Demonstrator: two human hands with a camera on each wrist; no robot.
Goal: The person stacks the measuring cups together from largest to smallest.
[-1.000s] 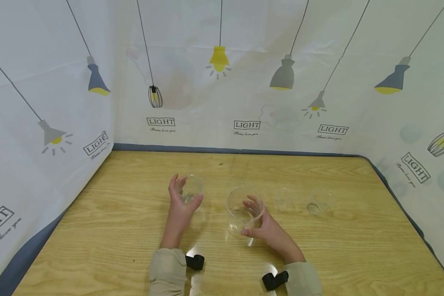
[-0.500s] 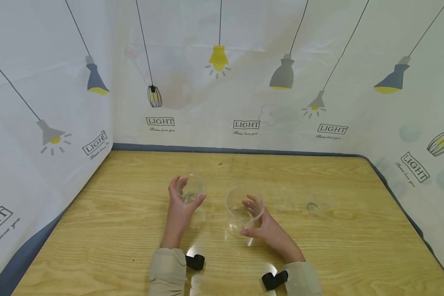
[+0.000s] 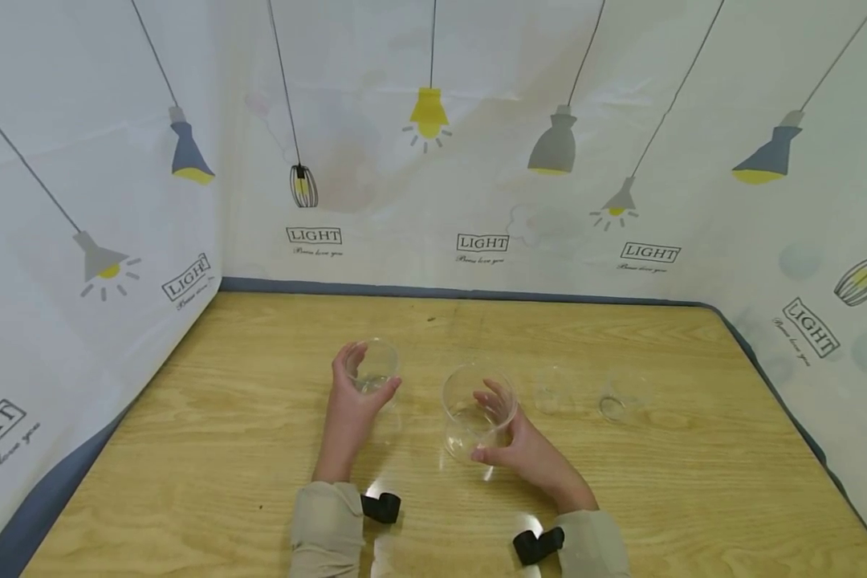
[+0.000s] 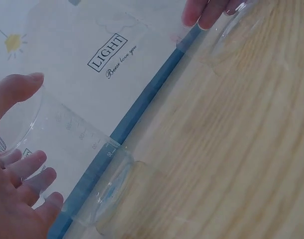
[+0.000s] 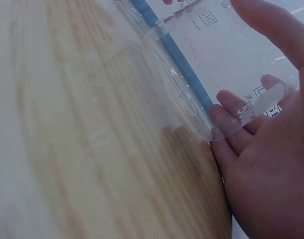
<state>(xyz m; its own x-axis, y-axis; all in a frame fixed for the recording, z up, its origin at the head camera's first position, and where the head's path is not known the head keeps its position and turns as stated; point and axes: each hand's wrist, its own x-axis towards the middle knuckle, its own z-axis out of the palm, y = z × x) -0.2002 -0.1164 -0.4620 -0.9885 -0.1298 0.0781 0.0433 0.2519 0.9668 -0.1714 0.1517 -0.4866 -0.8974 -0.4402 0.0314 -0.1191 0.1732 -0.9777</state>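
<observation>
My left hand (image 3: 350, 409) grips a clear graduated beaker (image 3: 374, 363), thumb on its right side and fingers around the left. In the left wrist view, scale marks run along the wall of this beaker (image 4: 84, 132), and its base shows close to the table. To the right, my right hand (image 3: 531, 453) holds a wider clear beaker (image 3: 458, 437) from its right side, with the fingers behind and the thumb in front. White print with a 5 shows on this larger beaker (image 5: 246, 112) in the right wrist view. Both beakers stand apart, their mouths up.
Two smaller clear vessels, one faint (image 3: 551, 392) and one with a visible round base (image 3: 612, 408), stand right of the large beaker on the wooden table (image 3: 694, 482). A white lamp-printed backdrop (image 3: 376, 265) encloses the back and sides.
My left thumb has shifted slightly to the right along the smaller beaker. The right hand and the larger beaker stay in place.
</observation>
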